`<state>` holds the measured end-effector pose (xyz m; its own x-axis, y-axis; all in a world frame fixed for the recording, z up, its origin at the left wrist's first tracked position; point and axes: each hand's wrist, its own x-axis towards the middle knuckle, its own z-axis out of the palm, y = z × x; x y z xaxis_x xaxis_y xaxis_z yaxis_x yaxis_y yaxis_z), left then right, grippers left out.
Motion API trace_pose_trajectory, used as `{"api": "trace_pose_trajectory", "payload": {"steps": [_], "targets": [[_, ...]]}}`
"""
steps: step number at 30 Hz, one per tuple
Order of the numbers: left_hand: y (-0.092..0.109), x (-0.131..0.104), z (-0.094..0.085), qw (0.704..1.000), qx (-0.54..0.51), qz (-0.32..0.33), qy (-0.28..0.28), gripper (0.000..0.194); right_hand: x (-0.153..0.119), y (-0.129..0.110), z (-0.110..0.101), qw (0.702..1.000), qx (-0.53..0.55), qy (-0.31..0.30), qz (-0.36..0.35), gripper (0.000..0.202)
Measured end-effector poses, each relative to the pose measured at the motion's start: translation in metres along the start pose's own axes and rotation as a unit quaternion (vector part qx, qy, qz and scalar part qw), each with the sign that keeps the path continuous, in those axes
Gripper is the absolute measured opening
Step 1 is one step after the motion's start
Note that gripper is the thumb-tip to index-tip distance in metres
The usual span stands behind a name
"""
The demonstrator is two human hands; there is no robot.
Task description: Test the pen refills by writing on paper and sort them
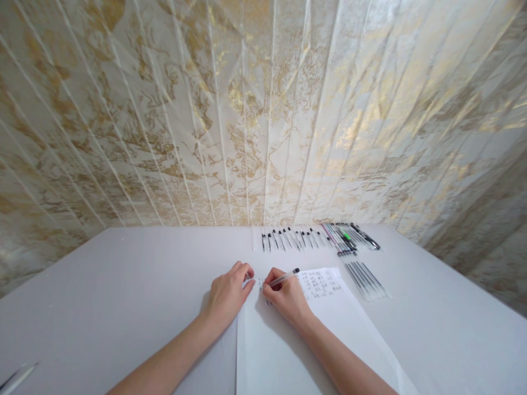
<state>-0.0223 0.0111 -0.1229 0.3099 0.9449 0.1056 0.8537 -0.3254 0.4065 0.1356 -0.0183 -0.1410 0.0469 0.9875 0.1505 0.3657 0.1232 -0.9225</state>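
Note:
My right hand is closed round a pen with a clear barrel and a black end. The pen leans up to the right, and its tip is by the left side of the written lines on a white sheet of paper. Rows of dark handwriting cover the upper part of the sheet, partly hidden by this hand. At the sheet's upper left edge rests my left hand, its fingers loosely bent and a gap between thumb and forefinger. I see nothing held in it.
Several capped pens lie in a row at the back of the white table. More pens and a bundle of thin pens or refills lie at right. A pen-like item is at front left. A gold-patterned curtain hangs behind.

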Motion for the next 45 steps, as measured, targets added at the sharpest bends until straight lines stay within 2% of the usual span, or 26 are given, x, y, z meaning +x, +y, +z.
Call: {"api": "trace_pose_trajectory", "payload": {"steps": [4,6,9,11,14,19,27,32,37,39,41,43,45], "targets": [[0.000,0.002,-0.003,1.000,-0.029,0.001,0.008,0.006,-0.001,-0.003,-0.004,1.000,0.016,0.024,-0.003,0.008],[0.000,0.004,-0.005,0.997,-0.069,0.002,0.026,0.018,-0.001,-0.004,-0.007,0.997,0.045,0.061,-0.022,0.007],[0.003,0.006,-0.007,0.975,-0.211,0.028,0.064,0.044,-0.002,-0.009,-0.012,0.987,0.108,0.104,-0.053,0.013],[0.005,0.005,-0.005,0.953,-0.290,0.056,0.066,0.055,-0.002,-0.015,-0.014,0.984,0.145,0.087,-0.048,0.018],[0.008,0.002,0.000,0.943,-0.319,0.083,0.045,0.063,-0.004,-0.028,-0.014,0.984,0.170,0.023,-0.040,0.016],[0.010,-0.002,0.003,0.941,-0.320,0.108,0.033,0.064,-0.006,-0.042,-0.012,0.989,0.113,-0.001,-0.096,0.002],[0.017,-0.009,-0.002,0.948,-0.284,0.144,-0.010,0.072,-0.008,-0.039,-0.008,0.993,-0.011,-0.029,-0.115,0.007],[0.022,-0.012,0.000,0.932,-0.339,0.127,-0.002,0.072,-0.013,-0.045,-0.004,0.990,-0.080,-0.036,-0.109,0.011],[0.028,-0.018,0.000,0.923,-0.363,0.127,0.020,0.071,-0.017,-0.055,-0.004,0.984,-0.104,-0.047,-0.140,0.014],[0.032,-0.020,0.000,0.919,-0.372,0.126,0.030,0.070,-0.014,-0.065,-0.014,0.982,-0.111,-0.051,-0.143,0.014],[0.034,-0.020,0.002,0.926,-0.351,0.137,0.037,0.071,-0.008,-0.077,-0.036,0.980,-0.154,-0.028,-0.126,0.014],[0.032,-0.019,0.005,0.940,-0.297,0.162,0.037,0.070,-0.001,-0.086,-0.072,0.965,-0.247,0.011,-0.086,0.020],[0.026,-0.017,0.010,0.953,-0.234,0.188,0.031,0.064,0.005,-0.085,-0.117,0.933,-0.358,0.016,-0.022,0.022]]}}
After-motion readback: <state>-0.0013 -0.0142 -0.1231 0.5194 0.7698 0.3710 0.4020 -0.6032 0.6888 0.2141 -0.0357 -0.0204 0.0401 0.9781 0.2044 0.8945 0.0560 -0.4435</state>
